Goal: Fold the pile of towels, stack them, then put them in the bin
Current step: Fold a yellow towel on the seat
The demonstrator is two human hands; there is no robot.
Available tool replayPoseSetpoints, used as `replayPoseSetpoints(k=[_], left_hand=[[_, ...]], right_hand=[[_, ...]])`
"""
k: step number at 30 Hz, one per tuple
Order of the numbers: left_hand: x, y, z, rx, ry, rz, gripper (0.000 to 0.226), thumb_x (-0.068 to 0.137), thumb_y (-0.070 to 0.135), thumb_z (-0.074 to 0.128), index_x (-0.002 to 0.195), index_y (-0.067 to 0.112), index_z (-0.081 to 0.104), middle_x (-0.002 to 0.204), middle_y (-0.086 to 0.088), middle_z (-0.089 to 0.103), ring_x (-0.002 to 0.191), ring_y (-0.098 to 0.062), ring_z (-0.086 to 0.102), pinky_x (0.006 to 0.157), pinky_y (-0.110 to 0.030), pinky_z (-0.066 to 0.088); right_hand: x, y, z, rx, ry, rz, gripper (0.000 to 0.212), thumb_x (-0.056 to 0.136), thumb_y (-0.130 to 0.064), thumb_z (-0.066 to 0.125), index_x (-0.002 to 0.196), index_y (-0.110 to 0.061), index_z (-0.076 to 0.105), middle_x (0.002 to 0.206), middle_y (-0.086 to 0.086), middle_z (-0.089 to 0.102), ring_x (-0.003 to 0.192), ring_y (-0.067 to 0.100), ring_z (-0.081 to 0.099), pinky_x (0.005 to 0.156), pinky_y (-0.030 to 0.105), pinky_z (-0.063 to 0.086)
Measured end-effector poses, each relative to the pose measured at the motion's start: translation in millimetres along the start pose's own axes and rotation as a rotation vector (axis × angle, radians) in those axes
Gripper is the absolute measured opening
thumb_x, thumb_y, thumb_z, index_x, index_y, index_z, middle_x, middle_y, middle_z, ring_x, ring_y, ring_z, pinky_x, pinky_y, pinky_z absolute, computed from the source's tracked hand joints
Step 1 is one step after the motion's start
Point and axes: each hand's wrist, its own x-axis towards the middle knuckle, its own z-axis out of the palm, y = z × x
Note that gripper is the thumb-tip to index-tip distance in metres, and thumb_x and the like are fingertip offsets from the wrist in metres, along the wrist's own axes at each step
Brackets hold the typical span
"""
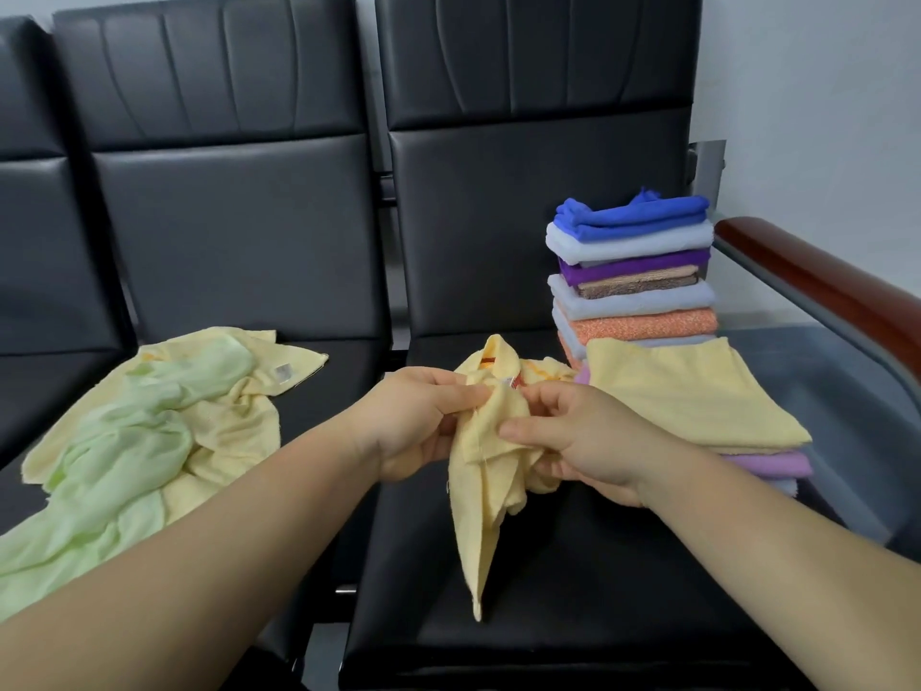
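A crumpled pale yellow towel [491, 471] hangs above the right chair seat, held between both hands. My left hand [418, 421] pinches its upper edge from the left. My right hand [578, 441] grips it from the right, fingers curled into the cloth. An unfolded pile lies on the left seat: a light green towel [124, 441] over another yellow towel [239, 421]. At the back right of the right seat rises a tall stack of folded towels [633, 271], blue on top. A folded yellow towel [688, 396] tops a lower stack in front of it.
Black padded chairs [239, 216] stand in a row with their backs ahead. A brown wooden armrest [822, 286] with a grey frame runs along the right side. The front of the right seat [573, 591] is bare black padding. No bin shows in view.
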Motion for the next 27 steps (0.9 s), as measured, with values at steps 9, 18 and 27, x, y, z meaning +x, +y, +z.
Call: replayPoseSetpoints(k=[9,18,27], left_hand=[[13,-14,-32,0.359,0.593,-0.008,0.01,0.096,0.018,0.059,0.092,0.017,0.068,0.1,-0.004,0.071,0.084,-0.025,0.064,0.07,-0.034,0.055],[1,-25,-9,0.64,0.035,0.14,0.04,0.078,0.054,0.079,0.101,0.023,0.068,0.099,-0.004,0.071,0.093,-0.019,0.068,0.086,-0.04,0.057],[5,-13,-20,0.139,-0.028,-0.022,0.012,0.105,0.01,0.051,0.098,0.011,0.061,0.097,-0.008,0.069,0.091,-0.022,0.067,0.086,-0.043,0.057]], right_hand=[[0,3,-7,-0.282,0.228,-0.102,0.012,0.087,-0.034,0.082,0.077,-0.028,0.076,0.074,-0.011,0.074,0.081,0.012,0.07,0.079,0.035,0.056],[0,2,-6,-0.224,0.255,-0.165,0.012,0.093,-0.03,0.076,0.086,-0.021,0.076,0.087,0.011,0.076,0.091,0.028,0.074,0.091,0.053,0.057],[3,5,-18,-0.159,0.283,-0.181,0.007,0.091,-0.023,0.077,0.096,-0.027,0.078,0.098,0.001,0.079,0.1,0.022,0.075,0.099,0.053,0.057]])
